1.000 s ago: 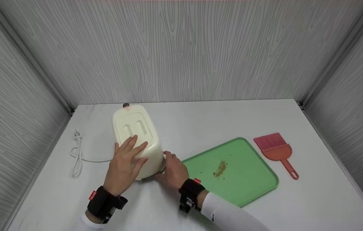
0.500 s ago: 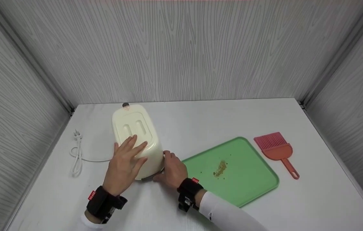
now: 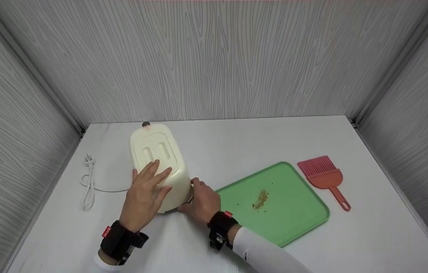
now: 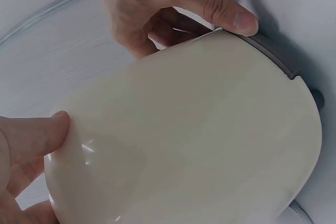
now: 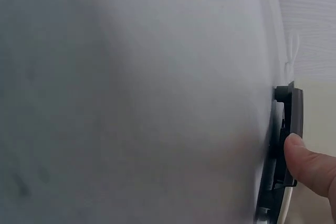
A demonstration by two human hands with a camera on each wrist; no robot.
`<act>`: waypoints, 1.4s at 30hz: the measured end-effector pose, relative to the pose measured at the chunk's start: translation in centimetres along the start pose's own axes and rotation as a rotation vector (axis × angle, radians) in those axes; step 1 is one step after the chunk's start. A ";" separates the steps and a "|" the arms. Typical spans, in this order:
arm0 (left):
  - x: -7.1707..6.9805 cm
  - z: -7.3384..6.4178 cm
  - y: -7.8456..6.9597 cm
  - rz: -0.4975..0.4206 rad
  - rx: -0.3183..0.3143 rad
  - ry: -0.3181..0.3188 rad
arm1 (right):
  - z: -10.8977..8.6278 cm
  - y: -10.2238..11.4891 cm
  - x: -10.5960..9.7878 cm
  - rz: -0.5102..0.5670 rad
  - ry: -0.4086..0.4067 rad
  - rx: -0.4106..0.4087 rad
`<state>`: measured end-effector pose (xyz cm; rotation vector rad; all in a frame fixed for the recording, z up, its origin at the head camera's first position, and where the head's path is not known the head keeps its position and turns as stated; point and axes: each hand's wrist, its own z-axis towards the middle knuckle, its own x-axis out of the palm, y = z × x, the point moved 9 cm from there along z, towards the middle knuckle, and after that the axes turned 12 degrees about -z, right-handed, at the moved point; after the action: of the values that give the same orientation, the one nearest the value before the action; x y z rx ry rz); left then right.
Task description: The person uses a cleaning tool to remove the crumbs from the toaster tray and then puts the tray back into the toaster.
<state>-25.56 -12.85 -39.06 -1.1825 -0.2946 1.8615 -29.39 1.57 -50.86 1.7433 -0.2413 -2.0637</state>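
Note:
A cream toaster (image 3: 175,189) with a covered top stands left of centre, its near end towards me. My left hand (image 3: 142,199) lies over the top with straight, spread fingers, its thumb at the near end. My right hand (image 3: 204,203) grips the lower right corner of the toaster, fingers along the side. Its thumb (image 5: 304,166) presses on the dark grey strip (image 4: 274,55) at the toaster's base, which the left wrist view shows along the bottom edge. The underside is mostly hidden; dark feet or fittings show in the right wrist view.
A green tray (image 3: 293,212) with brown crumbs (image 3: 261,200) lies right of my right hand. Beyond it lies a red brush (image 3: 324,178) with its handle towards me. The white cord (image 3: 91,182) with its plug lies left of the toaster. Grey panels rise behind and at both sides.
My right thumb has shifted slightly left along the toaster's base, and less of the dark grey strip shows in the head view. The left hand keeps its place on the toaster.

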 end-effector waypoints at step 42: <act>0.3 0.0 0.4 -0.032 -0.066 0.018 | -4.6 -5.9 -9.9 0.489 0.009 0.036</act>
<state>-25.84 -12.85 -39.49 -1.2316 -0.3660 1.8247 -24.95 11.72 -45.26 1.5232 -0.6364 -1.7029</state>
